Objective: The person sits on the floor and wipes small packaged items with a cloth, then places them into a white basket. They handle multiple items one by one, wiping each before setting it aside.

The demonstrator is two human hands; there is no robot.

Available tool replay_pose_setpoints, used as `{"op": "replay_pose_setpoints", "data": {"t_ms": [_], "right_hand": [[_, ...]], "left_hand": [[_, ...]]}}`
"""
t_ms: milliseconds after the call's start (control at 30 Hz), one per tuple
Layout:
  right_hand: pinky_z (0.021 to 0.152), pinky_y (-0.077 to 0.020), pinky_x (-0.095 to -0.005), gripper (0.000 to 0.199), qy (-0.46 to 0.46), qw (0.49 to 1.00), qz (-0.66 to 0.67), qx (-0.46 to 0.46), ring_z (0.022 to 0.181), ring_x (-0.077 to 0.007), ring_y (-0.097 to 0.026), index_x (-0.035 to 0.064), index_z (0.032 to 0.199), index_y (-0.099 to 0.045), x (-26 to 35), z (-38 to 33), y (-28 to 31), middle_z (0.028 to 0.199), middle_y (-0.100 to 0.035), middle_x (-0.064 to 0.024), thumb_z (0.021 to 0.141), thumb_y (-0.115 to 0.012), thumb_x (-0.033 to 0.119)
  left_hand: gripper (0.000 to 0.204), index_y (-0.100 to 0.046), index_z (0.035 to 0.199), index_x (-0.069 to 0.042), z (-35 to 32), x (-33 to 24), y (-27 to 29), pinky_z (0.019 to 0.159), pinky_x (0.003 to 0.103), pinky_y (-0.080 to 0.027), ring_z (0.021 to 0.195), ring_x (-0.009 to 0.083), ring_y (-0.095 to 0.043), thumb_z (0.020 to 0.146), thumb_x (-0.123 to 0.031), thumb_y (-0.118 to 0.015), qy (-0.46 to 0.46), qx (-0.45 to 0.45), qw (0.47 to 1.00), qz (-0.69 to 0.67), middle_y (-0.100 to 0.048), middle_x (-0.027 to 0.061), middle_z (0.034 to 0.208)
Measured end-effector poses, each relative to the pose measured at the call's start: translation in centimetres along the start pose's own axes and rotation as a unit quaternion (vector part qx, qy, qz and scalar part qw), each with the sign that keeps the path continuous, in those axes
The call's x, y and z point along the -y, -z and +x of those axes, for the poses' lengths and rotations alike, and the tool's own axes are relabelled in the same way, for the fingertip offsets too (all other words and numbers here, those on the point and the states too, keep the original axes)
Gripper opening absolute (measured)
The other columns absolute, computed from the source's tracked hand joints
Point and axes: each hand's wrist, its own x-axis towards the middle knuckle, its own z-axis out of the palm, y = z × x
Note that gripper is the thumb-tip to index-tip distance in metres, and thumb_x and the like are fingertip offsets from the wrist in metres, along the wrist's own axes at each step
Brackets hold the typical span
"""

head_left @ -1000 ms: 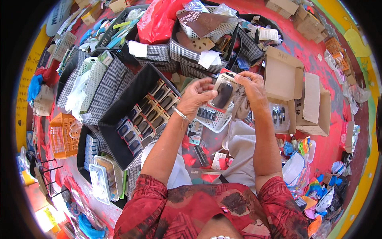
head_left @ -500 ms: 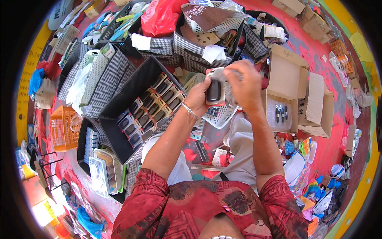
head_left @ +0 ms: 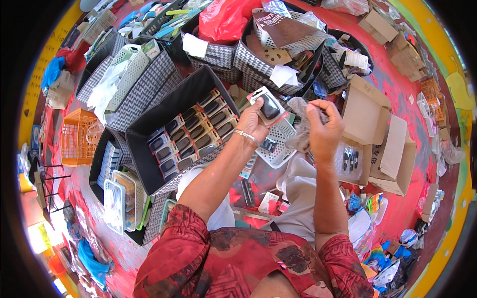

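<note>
In my left hand (head_left: 252, 124) is a carded blister pack (head_left: 270, 107) with a dark oval item under its clear cover, gripped at the lower left edge. Just to the right, my right hand (head_left: 326, 130) pinches a crumpled grey cloth (head_left: 300, 133), which hangs down beside the pack without touching its face. Left of my hands a black fabric box (head_left: 170, 108) leans open. Rows of similar blister packs (head_left: 198, 131) fill it. Below both hands a white perforated basket (head_left: 286, 130) holds small dark items, partly hidden by the cloth.
An open cardboard box (head_left: 366, 107) with a few dark pen-like items stands to the right, another carton (head_left: 397, 149) beside it. Houndstooth bins (head_left: 248, 64) crowd the far side, one with a red bag (head_left: 221, 22). An orange basket (head_left: 77, 141) sits far left.
The right hand and cloth have come off the pack's face, moving right and down. The left hand has tilted the pack and shifted slightly right. The whole view has shifted a little.
</note>
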Motion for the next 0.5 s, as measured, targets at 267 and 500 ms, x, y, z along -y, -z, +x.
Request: {"op": "replay_pose_setpoints", "data": {"t_ms": [267,500], "right_hand": [[0.055,-0.0485,-0.0368,0.024,0.221,0.9,-0.308,0.213,0.078,-0.03,-0.06,0.0035,0.098,-0.053,0.4,-3.1,-4.0,0.103,-0.052,-0.0126,0.078,-0.058,0.017],[0.058,-0.0451,-0.0427,0.031,0.143,0.879,-0.443,0.098,0.074,-0.0353,-0.057,0.0061,0.077,-0.051,-1.6,-1.6,-4.1,0.085,-0.056,-0.0119,0.089,-0.045,0.035]], "left_hand": [[0.029,-0.051,0.096,-0.004,0.0,1.6,1.1,0.087,0.04,-0.044,0.089,0.0244,-0.058,0.093,-0.029,-0.039,0.108,-0.013,0.993,-0.038,-0.06,0.0116,0.093],[0.013,-0.048,0.098,-0.006,-0.8,4.9,-0.2,0.075,0.036,-0.047,0.081,0.0191,-0.053,0.088,-0.015,-0.046,-0.065,-0.03,0.997,-0.039,-0.055,0.0063,0.088]]}}
